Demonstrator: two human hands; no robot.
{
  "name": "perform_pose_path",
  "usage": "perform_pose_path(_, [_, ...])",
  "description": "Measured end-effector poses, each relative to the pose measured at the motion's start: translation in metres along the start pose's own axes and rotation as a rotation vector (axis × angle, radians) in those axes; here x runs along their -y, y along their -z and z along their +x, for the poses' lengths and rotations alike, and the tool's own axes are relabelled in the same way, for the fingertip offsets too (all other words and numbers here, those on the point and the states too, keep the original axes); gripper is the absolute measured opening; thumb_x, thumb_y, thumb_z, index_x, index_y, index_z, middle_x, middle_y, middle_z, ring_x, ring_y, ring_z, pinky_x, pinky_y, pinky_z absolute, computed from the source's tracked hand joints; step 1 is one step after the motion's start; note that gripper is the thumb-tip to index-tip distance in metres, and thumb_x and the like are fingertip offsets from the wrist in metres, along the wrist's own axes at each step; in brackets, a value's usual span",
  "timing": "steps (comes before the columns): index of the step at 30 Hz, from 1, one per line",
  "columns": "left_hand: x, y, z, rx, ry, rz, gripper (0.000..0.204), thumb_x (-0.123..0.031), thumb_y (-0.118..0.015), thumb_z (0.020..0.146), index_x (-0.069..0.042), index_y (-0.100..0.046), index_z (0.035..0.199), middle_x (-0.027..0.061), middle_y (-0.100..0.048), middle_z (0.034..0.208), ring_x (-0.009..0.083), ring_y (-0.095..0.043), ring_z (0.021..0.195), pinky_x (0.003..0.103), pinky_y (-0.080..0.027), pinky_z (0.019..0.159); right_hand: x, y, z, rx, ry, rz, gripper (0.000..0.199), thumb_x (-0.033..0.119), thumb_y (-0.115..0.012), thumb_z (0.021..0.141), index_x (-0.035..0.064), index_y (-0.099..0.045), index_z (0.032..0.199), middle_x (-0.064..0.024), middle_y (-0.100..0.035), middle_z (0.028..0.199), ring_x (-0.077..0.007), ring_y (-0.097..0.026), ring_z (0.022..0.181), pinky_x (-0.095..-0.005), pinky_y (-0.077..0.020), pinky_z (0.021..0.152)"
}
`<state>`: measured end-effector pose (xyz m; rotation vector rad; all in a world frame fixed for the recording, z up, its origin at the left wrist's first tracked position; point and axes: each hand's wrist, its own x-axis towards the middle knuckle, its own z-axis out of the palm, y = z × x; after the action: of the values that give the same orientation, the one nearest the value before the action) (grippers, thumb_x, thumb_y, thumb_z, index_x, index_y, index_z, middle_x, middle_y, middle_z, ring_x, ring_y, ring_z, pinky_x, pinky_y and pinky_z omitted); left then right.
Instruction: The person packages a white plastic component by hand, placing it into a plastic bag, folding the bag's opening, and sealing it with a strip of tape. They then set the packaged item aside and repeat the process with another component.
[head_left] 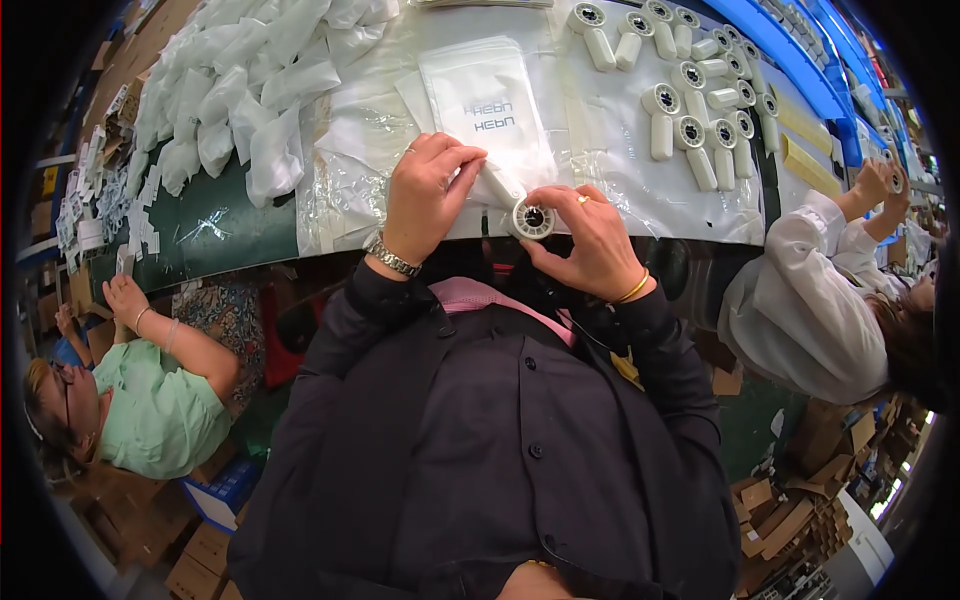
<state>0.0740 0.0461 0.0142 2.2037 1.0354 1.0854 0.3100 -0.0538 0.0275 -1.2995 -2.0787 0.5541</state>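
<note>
A white device with a round spoked head and a rounded handle [504, 184] is between my two hands at the table's near edge. My right hand [592, 245] closes around its round head, thumb below and fingers above. My left hand [432, 195] pinches at the far end of the handle, fingertips together. Just beyond lies a stack of white printed pouches [487, 85], flat on the plastic-covered table.
Several similar white devices [690, 132] lie at the far right, beside blue trays [775, 45]. Filled white pouches [245, 95] are heaped at the far left. One person in green [165, 405] works at left, another in white [810, 300] at right.
</note>
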Motion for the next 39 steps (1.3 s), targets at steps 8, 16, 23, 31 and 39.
perform_pose_path(8, [-0.013,0.000,-0.006,0.029,-0.057,-0.008,0.014,-0.004,-0.078,0.091,-0.005,-0.077,0.104,0.0101,-0.070,0.093,0.0321,-0.066,0.089,0.043,-0.052,0.079,-0.002,-0.011,0.010,-0.094,-0.019,-0.099,0.052,0.020,-0.090,0.083,0.0102,-0.064,0.127,-0.0060,-0.077,0.118,-0.0247,-0.076,0.093,-0.0383,-0.0527,0.085])
perform_pose_path(16, [-0.017,-0.005,-0.009,0.045,-0.012,-0.095,0.014,-0.003,-0.077,0.091,-0.005,-0.076,0.104,0.0106,-0.070,0.093,0.0330,-0.066,0.089,0.043,-0.052,0.079,-0.006,-0.026,0.017,-0.181,-0.037,-0.121,0.056,0.026,-0.094,0.082,0.0112,-0.064,0.128,-0.0050,-0.076,0.116,-0.0224,-0.077,0.086,-0.0370,-0.0541,0.076])
perform_pose_path(23, [-0.020,-0.005,-0.013,0.073,-0.013,-0.133,0.013,-0.004,-0.077,0.090,-0.005,-0.074,0.102,0.0106,-0.070,0.094,0.0333,-0.066,0.092,0.042,-0.053,0.082,-0.006,-0.034,0.028,-0.274,-0.176,-0.114,0.058,0.021,-0.094,0.082,0.0100,-0.062,0.130,-0.0052,-0.073,0.114,-0.0223,-0.076,0.080,-0.0367,-0.0545,0.068])
perform_pose_path(31, [-0.021,-0.004,-0.007,0.087,-0.097,0.080,0.046,-0.017,-0.085,0.083,-0.008,-0.064,0.124,0.0109,-0.064,0.123,0.0349,-0.061,0.114,0.045,-0.050,0.097,-0.003,-0.029,0.007,-0.331,-0.237,-0.124,0.050,0.013,-0.088,0.088,0.0081,-0.061,0.130,-0.0035,-0.071,0.104,-0.0178,-0.060,0.059,-0.0340,-0.0500,0.061])
perform_pose_path(39, [-0.011,-0.012,0.006,0.093,-0.109,0.274,0.067,-0.017,-0.085,0.078,-0.012,-0.056,0.138,0.0105,-0.059,0.132,0.0352,-0.060,0.120,0.046,-0.049,0.100,-0.004,-0.031,0.006,-0.295,-0.296,0.003,0.036,0.005,-0.078,0.095,0.0065,-0.062,0.128,-0.0015,-0.070,0.093,-0.0133,-0.054,0.058,-0.0320,-0.0458,0.058])
